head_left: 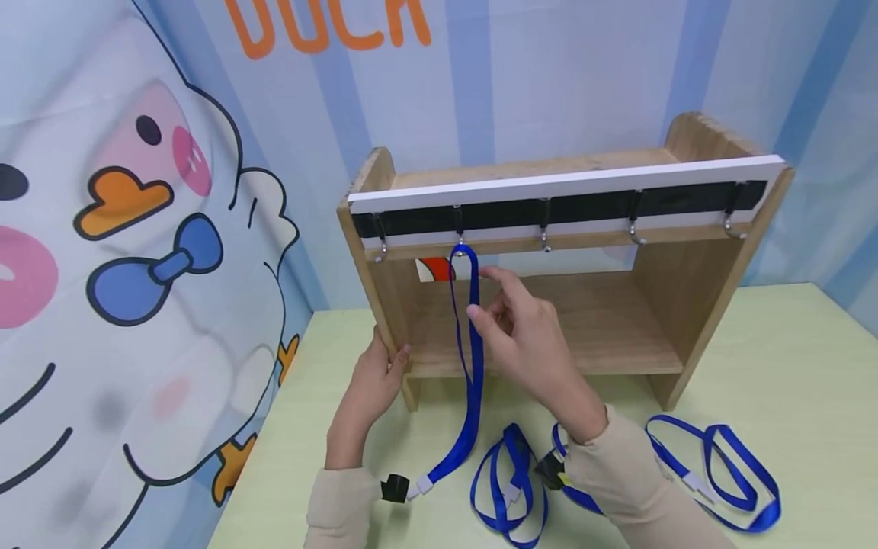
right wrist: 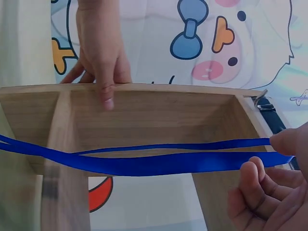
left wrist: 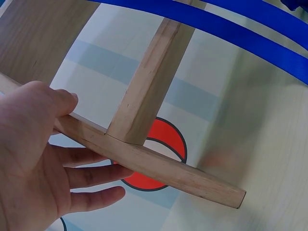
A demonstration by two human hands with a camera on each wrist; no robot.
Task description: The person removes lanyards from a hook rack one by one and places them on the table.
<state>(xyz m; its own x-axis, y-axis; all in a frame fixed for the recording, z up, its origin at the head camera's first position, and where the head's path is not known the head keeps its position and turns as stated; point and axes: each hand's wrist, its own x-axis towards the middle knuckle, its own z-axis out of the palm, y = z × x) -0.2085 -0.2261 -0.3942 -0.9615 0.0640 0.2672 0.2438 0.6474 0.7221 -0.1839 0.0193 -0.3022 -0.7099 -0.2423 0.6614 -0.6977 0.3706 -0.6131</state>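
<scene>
A wooden rack point(head_left: 549, 320) stands on the pale green table, with a row of metal hooks along its white and black front strip point(head_left: 569, 210). From the second hook from the left hangs a blue lanyard point(head_left: 473, 381), its loop over the hook. The lanyard's black buckle point(head_left: 395, 488) lies low at the front. My left hand point(head_left: 373, 381) grips the rack's left side panel, thumb on the near face and fingers behind. Close beside the hanging strap is my right hand point(head_left: 524, 332), thumb and index finger apart, the thumb by the strap and other fingers loosely bent.
Another blue lanyard point(head_left: 504, 488) lies looped on the table point(head_left: 809, 366) in front of the rack. More blue strap point(head_left: 744, 457) lies to the right, partly hidden by my right sleeve. A printed cloth backdrop point(head_left: 569, 76) hangs behind and at the left.
</scene>
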